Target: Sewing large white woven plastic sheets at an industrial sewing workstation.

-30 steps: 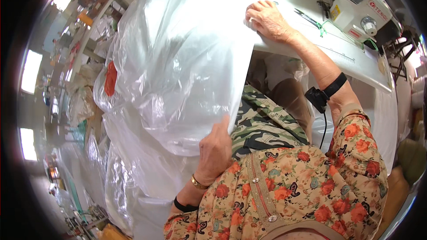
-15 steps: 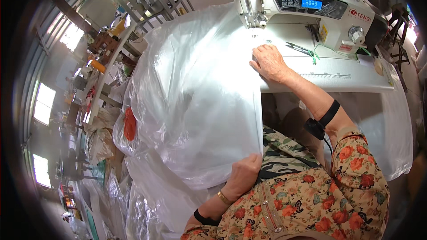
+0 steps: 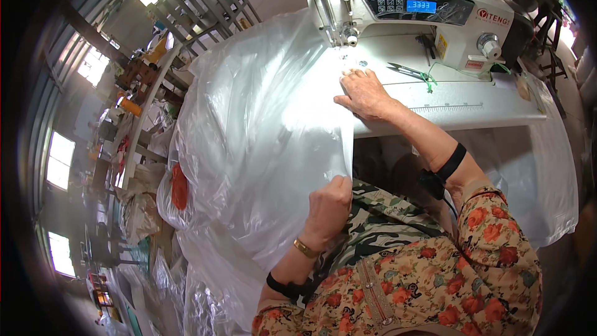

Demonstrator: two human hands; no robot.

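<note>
A large sheet of clear, whitish plastic film (image 3: pixel 261 118) spreads from the sewing machine (image 3: pixel 416 9) down past my lap on the left. My left hand (image 3: pixel 329 208) is closed in a fist on the film's right edge, just above my lap. Higher up, my right hand (image 3: pixel 365 94) lies on the film's edge at the front of the machine bed, close below the needle area. Its fingers are laid down and its thumb stands apart. Bright lamp glare washes out the film by the needle, so the stitching there cannot be made out.
Dark thread snips (image 3: pixel 407 71) with green thread lie on the bed right of my right hand. A red patch (image 3: pixel 179 185) shows in the film at left. A cluttered shelf (image 3: pixel 146 118) and metal racks (image 3: pixel 205 6) stand farther off. More film (image 3: pixel 547 180) hangs at right.
My left hand has moved up along the film's edge, nearer the machine. My right hand's thumb now stands out more from its fingers. The whole view has shifted slightly.
</note>
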